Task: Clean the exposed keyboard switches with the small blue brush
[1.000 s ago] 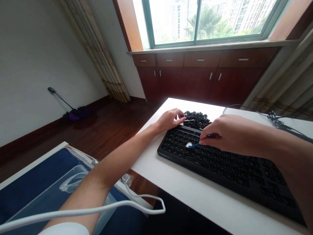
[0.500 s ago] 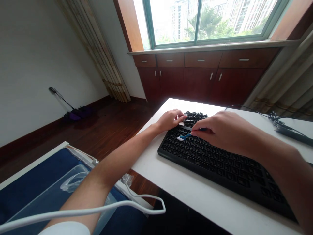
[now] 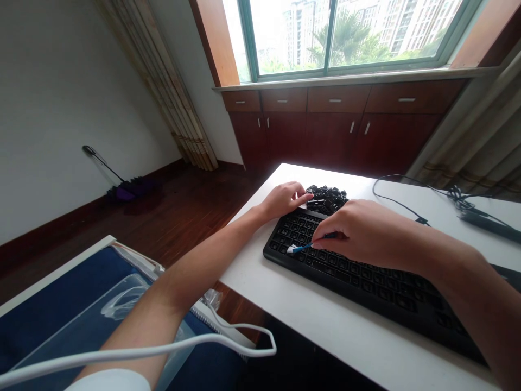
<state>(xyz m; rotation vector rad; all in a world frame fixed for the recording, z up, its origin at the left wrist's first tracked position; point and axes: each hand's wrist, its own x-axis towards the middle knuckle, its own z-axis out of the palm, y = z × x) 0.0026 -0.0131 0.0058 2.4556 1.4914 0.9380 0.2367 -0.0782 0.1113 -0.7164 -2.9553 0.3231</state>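
A small blue-handled brush (image 3: 300, 248) with white bristles lies low across the near-left rows of the black keyboard (image 3: 366, 277), its bristle tip touching the keys close to the keyboard's left end. The right hand (image 3: 358, 233) pinches the handle, fingers curled closed around it, knuckles up. The left hand (image 3: 285, 199) rests at the keyboard's far-left corner, fingers stretched out loosely and holding nothing, fingertips touching the back edge beside a heap of loose black keycaps (image 3: 329, 196). The keyboard sits slantwise on the white table (image 3: 325, 326). A black cable (image 3: 401, 203) loops over the table behind the right wrist. To the left, lower down, a white cord (image 3: 163, 347) crosses a blue surface (image 3: 49, 309).
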